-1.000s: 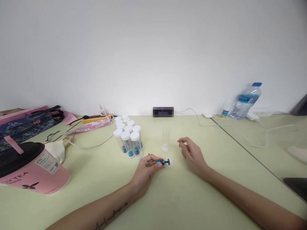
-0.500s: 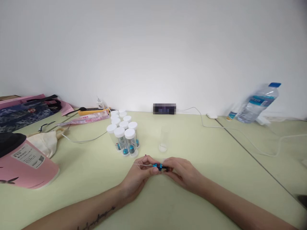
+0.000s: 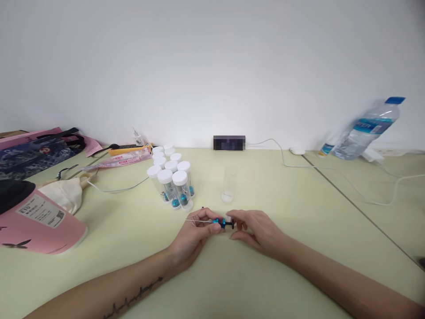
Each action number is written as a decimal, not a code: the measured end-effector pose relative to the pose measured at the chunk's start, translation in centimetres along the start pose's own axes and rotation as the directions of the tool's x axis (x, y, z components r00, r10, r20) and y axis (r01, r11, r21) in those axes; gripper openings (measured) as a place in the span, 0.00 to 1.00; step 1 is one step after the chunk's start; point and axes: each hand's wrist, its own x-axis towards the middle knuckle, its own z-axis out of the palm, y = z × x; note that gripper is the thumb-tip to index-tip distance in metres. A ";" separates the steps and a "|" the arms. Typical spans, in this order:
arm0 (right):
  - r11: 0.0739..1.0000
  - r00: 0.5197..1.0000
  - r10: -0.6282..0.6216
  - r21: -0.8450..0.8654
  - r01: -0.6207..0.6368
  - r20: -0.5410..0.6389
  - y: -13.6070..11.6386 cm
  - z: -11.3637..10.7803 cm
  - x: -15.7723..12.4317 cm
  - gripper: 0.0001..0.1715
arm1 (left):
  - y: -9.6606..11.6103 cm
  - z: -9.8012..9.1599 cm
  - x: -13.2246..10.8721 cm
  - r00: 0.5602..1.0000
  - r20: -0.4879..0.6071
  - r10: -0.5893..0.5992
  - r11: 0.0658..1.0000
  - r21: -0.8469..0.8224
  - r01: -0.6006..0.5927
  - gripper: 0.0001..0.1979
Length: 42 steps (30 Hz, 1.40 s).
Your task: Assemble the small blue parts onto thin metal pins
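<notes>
My left hand [image 3: 188,237] is closed around a small blue-and-black tool with a thin metal rod [image 3: 219,223], pinching its blue body between thumb and fingers. The rod points left, and the black end with its flared tip points right. Beside that black end, my right hand [image 3: 262,230] has its thumb and index finger spread apart, with no visible grip on it. A clear uncapped tube [image 3: 229,186] stands upright just beyond the hands. To the left, several clear tubes with white caps [image 3: 180,178] stand in a cluster; blue pieces show inside the front ones.
A pink cup with a black lid [image 3: 49,223] is at left, near a cream cloth [image 3: 64,192]. Along the wall are a pink packet [image 3: 122,162], a small dark display [image 3: 229,143], a white cable [image 3: 282,155] and a water bottle [image 3: 368,133]. A seam crosses the table at right.
My right thumb and fingers have let go of the tool's black end and spread apart, so that the end shows. My left hand keeps its hold. The camera view has shifted slightly.
</notes>
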 end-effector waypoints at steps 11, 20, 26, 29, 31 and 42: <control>1.000 0.999 -0.031 0.005 0.031 -0.042 0.3 0.2 -0.1 0.08 | -0.2 -0.1 0.1 1.000 -0.006 -0.020 0.999 -0.043 0.019 0.07; 0.998 0.999 -0.023 -0.059 0.024 0.023 0.1 -0.3 0.2 0.15 | 0.0 0.1 -0.2 0.998 0.054 -0.043 0.999 0.034 0.041 0.07; 0.975 0.983 -0.160 -0.172 0.142 -0.094 0.0 0.0 0.1 0.07 | 0.0 -0.1 0.0 0.999 0.020 -0.029 1.000 -0.008 0.030 0.07; 0.968 0.979 -0.175 -0.198 0.152 -0.106 0.1 0.1 0.1 0.07 | -0.1 -0.1 -0.1 0.999 0.018 -0.033 0.999 -0.009 0.033 0.07; 0.976 0.984 -0.150 -0.173 0.131 -0.098 0.1 0.0 0.1 0.07 | 0.0 -0.1 -0.1 0.999 0.017 -0.040 0.999 -0.002 0.040 0.07; 0.982 0.993 -0.117 -0.151 0.111 -0.027 0.0 -0.1 0.3 0.21 | 0.0 0.2 -0.2 0.998 0.060 -0.037 0.998 0.053 0.034 0.08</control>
